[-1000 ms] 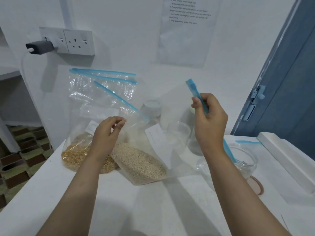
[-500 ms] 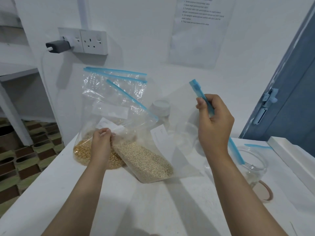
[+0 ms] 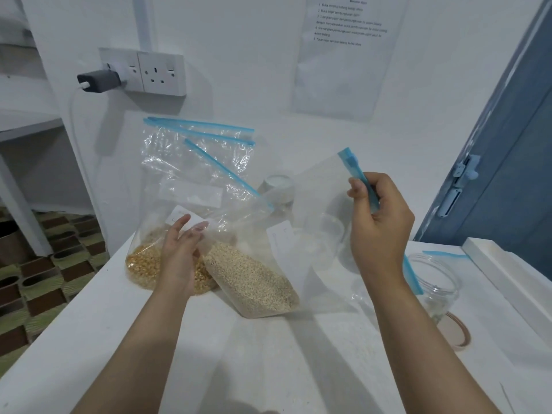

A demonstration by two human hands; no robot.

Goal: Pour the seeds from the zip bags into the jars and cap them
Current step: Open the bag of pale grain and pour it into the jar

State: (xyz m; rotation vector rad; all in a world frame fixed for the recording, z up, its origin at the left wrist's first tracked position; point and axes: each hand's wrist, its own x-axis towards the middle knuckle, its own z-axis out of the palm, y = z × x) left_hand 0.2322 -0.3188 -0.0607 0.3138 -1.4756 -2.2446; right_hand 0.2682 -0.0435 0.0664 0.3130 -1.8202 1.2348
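Head view: sorting bags, none pouring.
Right hand (image 3: 377, 227): pinches empty bag (image 3: 321, 210) zip strip, 2 o'clock.
Left hand (image 3: 179, 253): fingers spread, over corn bag (image 3: 143, 261).
Next: grasp a full bag.

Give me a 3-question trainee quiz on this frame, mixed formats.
1. True or false: the right hand pinches a blue zip strip of a clear bag.
2. Which bag is the left hand in front of? A) yellow kernels bag B) pale seeds bag C) none
3. Fill in: the open clear jar on the table's right side has no ___ on it.

Key: 1 true; 2 A; 3 lid
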